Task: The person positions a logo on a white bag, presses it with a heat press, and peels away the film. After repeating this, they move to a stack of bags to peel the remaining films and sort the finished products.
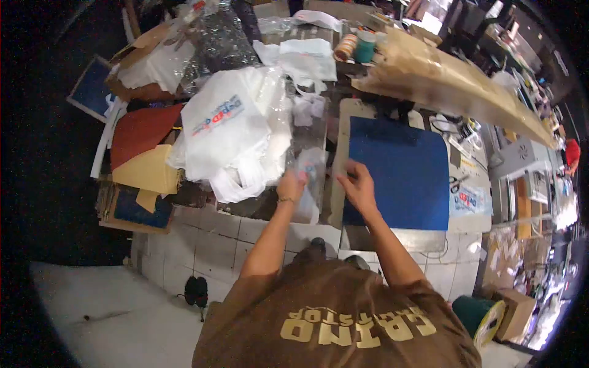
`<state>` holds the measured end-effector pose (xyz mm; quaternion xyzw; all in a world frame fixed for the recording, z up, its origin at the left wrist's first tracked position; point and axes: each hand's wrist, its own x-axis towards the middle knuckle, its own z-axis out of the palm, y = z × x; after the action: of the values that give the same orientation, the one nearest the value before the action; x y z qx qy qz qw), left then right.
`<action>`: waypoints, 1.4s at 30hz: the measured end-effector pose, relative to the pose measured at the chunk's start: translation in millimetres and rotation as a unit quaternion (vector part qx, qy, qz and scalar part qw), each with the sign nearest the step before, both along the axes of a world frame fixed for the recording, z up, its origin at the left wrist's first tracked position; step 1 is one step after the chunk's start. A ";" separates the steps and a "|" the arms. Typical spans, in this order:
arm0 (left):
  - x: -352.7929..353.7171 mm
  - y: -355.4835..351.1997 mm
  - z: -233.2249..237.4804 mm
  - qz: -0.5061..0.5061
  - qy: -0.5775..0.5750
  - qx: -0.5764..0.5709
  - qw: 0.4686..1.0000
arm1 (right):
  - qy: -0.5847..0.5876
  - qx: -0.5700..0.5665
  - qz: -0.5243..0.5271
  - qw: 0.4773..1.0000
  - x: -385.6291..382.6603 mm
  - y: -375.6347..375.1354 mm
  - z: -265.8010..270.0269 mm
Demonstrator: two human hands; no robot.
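My left hand [291, 186] is at the table's front, its fingers curled together at the left edge of a narrow white printed bag [310, 196]. Whatever those fingers hold, if anything, is too small to make out. To its left lies a pile of white bags [230, 132] with blue and red print and loop handles. My right hand [359, 186] is over the left edge of a blue sheet [399, 172], thumb and fingers apart with nothing between them. The blue sheet lies flat on a pale board.
A long brown paper-wrapped bundle [454, 80] lies across the back right. Scissors [457, 183] and another printed bag [468, 200] are right of the blue sheet. Rolls [365, 47] stand behind. Brown and tan sheets [144, 138] stack at the left.
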<state>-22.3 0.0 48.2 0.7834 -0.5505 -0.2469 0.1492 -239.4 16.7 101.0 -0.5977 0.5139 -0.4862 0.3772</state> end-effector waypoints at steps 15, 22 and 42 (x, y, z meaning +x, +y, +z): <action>81.2 -31.7 112.9 0.030 -0.235 -0.431 0.871 | 0.276 -0.047 -0.037 0.959 -39.2 53.0 -0.2; 193.4 -79.0 125.6 0.068 -0.120 -0.319 0.938 | 0.241 -0.091 -0.024 0.966 -38.1 55.1 3.6; 195.4 19.2 130.2 0.101 0.136 -0.360 0.917 | -0.212 0.419 0.228 0.853 186.4 -73.8 10.8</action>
<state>173.1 19.3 178.4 0.6873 -0.4945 -0.1195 0.5185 -53.0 -57.1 111.9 -0.3660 0.4261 -0.2401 0.7917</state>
